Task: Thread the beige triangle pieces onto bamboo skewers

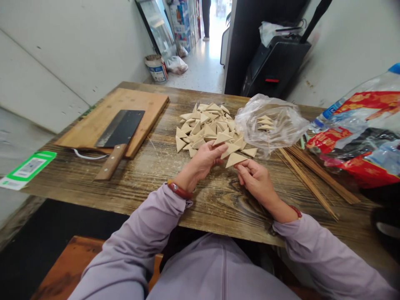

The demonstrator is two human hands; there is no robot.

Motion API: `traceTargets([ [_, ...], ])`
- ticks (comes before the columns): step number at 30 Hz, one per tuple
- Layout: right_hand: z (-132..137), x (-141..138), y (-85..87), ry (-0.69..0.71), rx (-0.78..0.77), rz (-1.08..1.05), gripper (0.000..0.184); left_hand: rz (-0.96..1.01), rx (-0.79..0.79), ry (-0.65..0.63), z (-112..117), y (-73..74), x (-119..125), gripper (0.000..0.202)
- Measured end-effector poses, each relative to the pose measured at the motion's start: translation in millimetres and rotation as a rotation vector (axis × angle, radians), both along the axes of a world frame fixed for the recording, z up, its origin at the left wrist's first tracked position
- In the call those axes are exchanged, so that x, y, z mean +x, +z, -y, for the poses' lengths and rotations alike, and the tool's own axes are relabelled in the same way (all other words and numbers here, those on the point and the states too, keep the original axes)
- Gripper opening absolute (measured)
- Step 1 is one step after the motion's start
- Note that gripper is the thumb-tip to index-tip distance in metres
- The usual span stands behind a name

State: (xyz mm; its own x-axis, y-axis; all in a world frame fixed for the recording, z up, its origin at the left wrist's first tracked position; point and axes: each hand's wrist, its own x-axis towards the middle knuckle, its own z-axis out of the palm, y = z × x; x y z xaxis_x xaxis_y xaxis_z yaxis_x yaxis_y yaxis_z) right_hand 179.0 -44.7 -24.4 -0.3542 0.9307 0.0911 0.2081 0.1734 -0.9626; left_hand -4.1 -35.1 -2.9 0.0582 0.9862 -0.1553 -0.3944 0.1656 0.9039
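Observation:
A heap of pale tan triangular food slices [203, 129] lies on the rough wooden table [215, 200]. My left hand [203, 160] sits at the heap's near edge, its fingertips pinching a slice [222, 138]. My right hand [256, 179] holds another slice [234, 159] between thumb and fingers, close to the left hand. Both slices look flat and tilted slightly. A purple sleeve covers each forearm, and a reddish bracelet circles each wrist.
A cleaver [117, 137] lies on a wooden cutting board [150, 110] at left. Right of the heap are a clear plastic bag [271, 125] holding slices, bamboo skewers [312, 175] and red-printed packaging [353, 141]. A person's legs [206, 16] stand far down the corridor.

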Motion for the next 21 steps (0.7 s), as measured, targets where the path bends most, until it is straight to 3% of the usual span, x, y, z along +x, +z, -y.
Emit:
traceTargets([
  [2,-0.4,-0.4,0.8,-0.012,0.006,0.005,0.026,0.023,-0.006,-0.076,1.9,-1.1,3.4,0.038],
  [5,-0.2,-0.6,2.2,-0.020,0.012,0.021,0.026,0.043,-0.042,-0.094,3.5,-3.1,6.7,0.036],
  [21,2.2,-2.3,0.7,0.008,0.025,0.047,0.026,0.041,-0.070,0.042,4.8,-6.0,13.3,0.028],
])
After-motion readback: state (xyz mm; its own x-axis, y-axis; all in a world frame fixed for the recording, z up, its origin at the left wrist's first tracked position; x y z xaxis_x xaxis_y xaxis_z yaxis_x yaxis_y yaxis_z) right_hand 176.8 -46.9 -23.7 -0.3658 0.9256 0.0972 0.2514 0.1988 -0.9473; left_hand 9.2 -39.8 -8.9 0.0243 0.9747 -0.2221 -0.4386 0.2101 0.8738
